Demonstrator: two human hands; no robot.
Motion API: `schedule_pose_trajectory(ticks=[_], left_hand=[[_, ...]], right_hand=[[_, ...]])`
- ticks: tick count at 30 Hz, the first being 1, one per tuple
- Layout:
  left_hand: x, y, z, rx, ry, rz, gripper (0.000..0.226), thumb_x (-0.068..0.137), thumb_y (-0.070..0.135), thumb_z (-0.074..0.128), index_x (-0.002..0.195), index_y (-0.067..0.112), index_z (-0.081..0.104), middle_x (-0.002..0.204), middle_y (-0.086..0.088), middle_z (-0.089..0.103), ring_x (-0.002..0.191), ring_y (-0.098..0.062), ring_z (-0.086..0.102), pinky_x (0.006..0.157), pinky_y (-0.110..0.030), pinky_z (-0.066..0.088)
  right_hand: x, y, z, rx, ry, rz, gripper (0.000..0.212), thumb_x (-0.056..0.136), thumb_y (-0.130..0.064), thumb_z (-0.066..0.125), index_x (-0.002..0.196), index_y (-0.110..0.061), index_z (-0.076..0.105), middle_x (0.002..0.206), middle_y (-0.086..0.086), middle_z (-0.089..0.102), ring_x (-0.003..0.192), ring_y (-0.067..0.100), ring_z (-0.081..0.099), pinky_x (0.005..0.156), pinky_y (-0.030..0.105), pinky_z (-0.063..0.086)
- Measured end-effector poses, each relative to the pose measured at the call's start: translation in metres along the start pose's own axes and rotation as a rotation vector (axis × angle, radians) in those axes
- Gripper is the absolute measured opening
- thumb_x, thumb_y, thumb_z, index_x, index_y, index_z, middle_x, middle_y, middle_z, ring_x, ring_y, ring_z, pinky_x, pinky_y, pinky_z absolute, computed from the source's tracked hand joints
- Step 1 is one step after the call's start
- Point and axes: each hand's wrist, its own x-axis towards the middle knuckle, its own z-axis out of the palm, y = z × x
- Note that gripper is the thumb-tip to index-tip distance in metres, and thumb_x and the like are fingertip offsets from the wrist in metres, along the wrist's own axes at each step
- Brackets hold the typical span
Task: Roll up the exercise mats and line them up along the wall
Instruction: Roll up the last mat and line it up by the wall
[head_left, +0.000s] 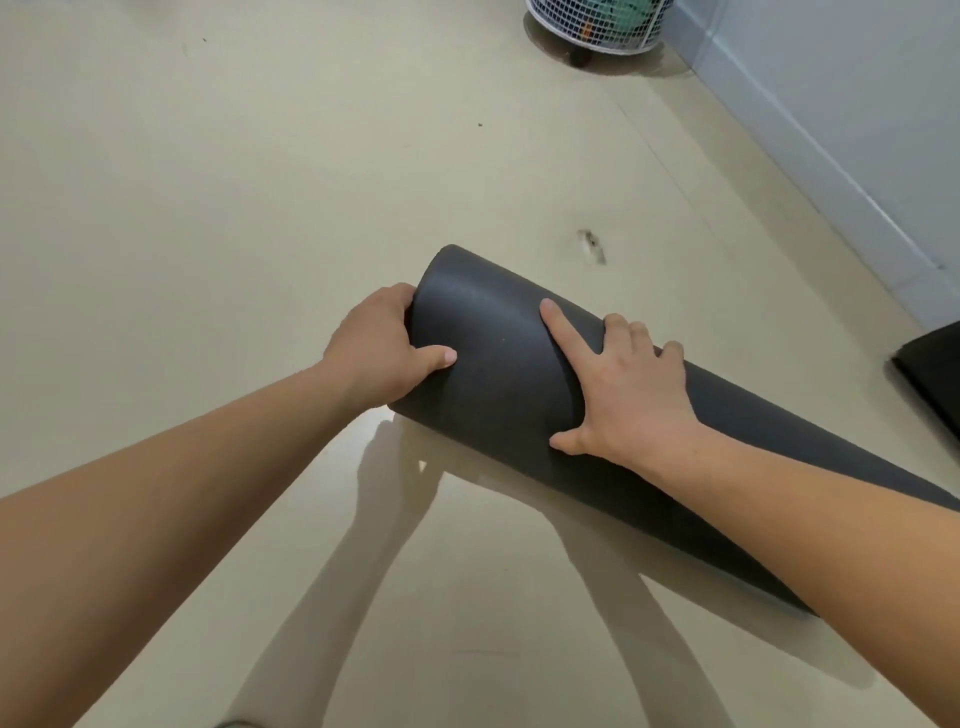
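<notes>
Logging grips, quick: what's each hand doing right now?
Left hand: grips the end of the rolled mat.
Right hand: open, pressing on top of it.

Floor: smooth beige floor (234, 182), faintly glossy, with a few dark specks and one scuff mark (592, 248).
Wall: pale blue-grey wall (872, 78) along the right, with a baseboard (810, 171) of the same colour.
Furniture: white wire basket (597, 26) on a dark castor (577, 56), near the wall, with green and orange contents.
Light: soft, with a pale sheen (363, 441) on the floor.
</notes>
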Motion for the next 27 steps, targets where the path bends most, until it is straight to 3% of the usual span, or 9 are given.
schedule_pose_trajectory(ticks=[6,9,13,18,20,21,23,25,27], left_hand=[[0.023,0.084,0.021,-0.042,-0.143,0.095,0.099,0.082,0.055,0.081,0.161,0.032,0.025,0.128,0.013,0.061,0.115,-0.021,0.062,0.1,-0.04,0.054],[0.018,0.106,0.056,0.118,-0.167,0.149,0.093,0.083,0.069,0.072,0.156,0.028,0.029,0.126,0.012,0.063,0.112,-0.022,0.064,0.094,-0.04,0.056],[0.015,0.107,0.082,0.387,-0.161,0.116,0.098,0.085,0.08,0.059,0.148,0.013,0.026,0.109,-0.003,0.065,0.095,-0.029,0.066,0.082,-0.045,0.059],[0.015,0.129,0.07,0.694,-0.268,0.078,0.106,0.093,0.072,0.057,0.159,0.003,0.011,0.117,-0.007,0.065,0.101,-0.031,0.064,0.08,-0.04,0.052],[0.007,0.154,0.075,1.036,-0.257,0.115,0.086,0.095,0.072,0.051,0.151,0.008,0.038,0.117,-0.005,0.065,0.097,-0.027,0.064,0.079,-0.038,0.05],[0.002,0.167,0.082,1.119,-0.24,0.167,0.063,0.097,0.071,0.049,0.126,0.017,0.059,0.108,-0.001,0.065,0.086,-0.022,0.061,0.076,-0.035,0.048],[-0.006,0.193,0.103,1.049,-0.178,0.201,0.05,0.096,0.069,0.052,0.098,0.02,0.063,0.088,0.003,0.063,0.074,-0.017,0.057,0.067,-0.032,0.047],[-0.015,0.215,0.136,0.8,-0.121,0.166,0.058,0.094,0.071,0.055,0.112,0.016,0.055,0.092,0.001,0.061,0.081,-0.021,0.062,0.065,-0.033,0.05],[-0.031,0.228,0.174,0.516,-0.071,0.042,0.08,0.093,0.076,0.052,0.144,0.016,0.039,0.124,-0.007,0.056,0.105,-0.03,0.063,0.078,-0.039,0.056]], right_hand=[[-0.009,0.061,0.009,-0.031,0.001,0.16,0.148,0.069,-0.078,0.081,0.154,-0.046,-0.036,0.159,0.024,0.026,0.145,0.042,0.033,0.11,0.061,0.039],[-0.025,0.093,0.012,-0.007,-0.058,0.137,0.148,0.065,-0.085,0.077,0.155,-0.048,-0.034,0.164,0.02,0.022,0.15,0.04,0.028,0.116,0.057,0.037],[-0.052,0.145,0.001,0.181,-0.185,0.06,0.14,0.062,-0.087,0.077,0.163,-0.049,-0.012,0.169,0.003,0.026,0.15,0.029,0.035,0.117,0.045,0.042],[-0.086,0.191,0.02,0.139,-0.36,0.128,0.158,0.056,-0.077,0.088,0.148,-0.057,-0.039,0.171,0.01,0.01,0.155,0.036,0.023,0.116,0.053,0.042],[-0.092,0.191,0.034,0.09,-0.31,0.124,0.157,0.058,-0.078,0.086,0.146,-0.056,-0.042,0.171,0.014,0.008,0.156,0.038,0.02,0.118,0.058,0.037],[-0.092,0.192,0.038,0.077,-0.283,0.115,0.156,0.058,-0.079,0.084,0.147,-0.055,-0.041,0.17,0.015,0.009,0.156,0.038,0.02,0.118,0.06,0.035],[-0.092,0.2,0.041,0.092,-0.243,0.089,0.153,0.057,-0.083,0.081,0.149,-0.055,-0.038,0.169,0.014,0.012,0.155,0.037,0.022,0.117,0.058,0.035],[-0.092,0.213,0.043,0.135,-0.213,0.063,0.15,0.057,-0.087,0.078,0.153,-0.054,-0.032,0.172,0.011,0.012,0.156,0.034,0.023,0.117,0.055,0.035],[-0.094,0.225,0.046,0.193,-0.202,0.037,0.146,0.056,-0.091,0.075,0.159,-0.051,-0.02,0.174,0.006,0.014,0.157,0.031,0.023,0.12,0.052,0.034]])
